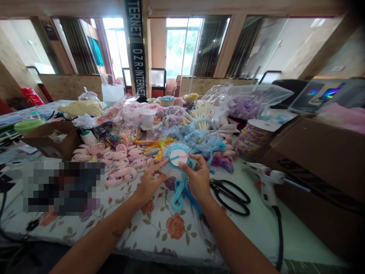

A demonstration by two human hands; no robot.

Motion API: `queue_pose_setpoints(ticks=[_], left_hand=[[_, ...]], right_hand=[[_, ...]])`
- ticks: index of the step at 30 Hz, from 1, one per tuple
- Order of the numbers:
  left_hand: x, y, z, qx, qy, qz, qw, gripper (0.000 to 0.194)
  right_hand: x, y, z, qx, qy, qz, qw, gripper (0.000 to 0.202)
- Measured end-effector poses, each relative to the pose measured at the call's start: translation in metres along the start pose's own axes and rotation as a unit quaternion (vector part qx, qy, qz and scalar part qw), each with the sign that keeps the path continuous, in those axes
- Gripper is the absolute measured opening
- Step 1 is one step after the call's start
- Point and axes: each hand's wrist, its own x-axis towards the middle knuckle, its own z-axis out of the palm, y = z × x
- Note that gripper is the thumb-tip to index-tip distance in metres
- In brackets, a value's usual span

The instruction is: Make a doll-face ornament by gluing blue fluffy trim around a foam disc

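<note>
In the middle of the head view, a round white disc [178, 157] with a pink and blue streak across its face is edged with light-blue frilly trim. My right hand [199, 175] pinches its right side between thumb and fingers. Fluffy blue yarn [178, 196] hangs in a loop below that hand onto the cloth. My left hand [152, 179] is at the disc's left side, index finger stretched to its edge and thumb apart; whether it touches is hard to tell. Black-handled scissors [232, 196] lie right of my right hand.
A white glue gun [268, 180] with a black cord rests at the right, beside a large cardboard box [322, 163]. Pink doll-like pieces [121, 163] lie left of centre. Behind are a ribbon spool [253, 140], yellow stems [155, 146] and bagged trims. A small open box [54, 139] stands left.
</note>
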Motion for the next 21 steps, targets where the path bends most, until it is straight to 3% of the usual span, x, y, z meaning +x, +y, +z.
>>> queue_pose_setpoints(ticks=[3,7,13,21], left_hand=[[0.001,0.008,-0.004,0.053,0.073,0.065,0.994,0.023],[0.002,0.019,-0.012,0.133,0.214,0.166,0.954,0.010],[0.003,0.019,-0.014,0.189,0.196,0.158,0.949,0.009],[0.006,0.015,-0.016,0.147,0.156,0.088,0.973,0.017]], right_hand=[[-0.001,0.000,0.001,0.046,-0.031,0.032,0.998,0.045],[-0.004,0.004,0.003,0.063,-0.087,0.046,0.993,0.043],[-0.012,-0.002,0.005,-0.025,-0.110,-0.002,0.994,0.038],[-0.014,-0.003,0.007,-0.060,-0.103,-0.022,0.993,0.037]])
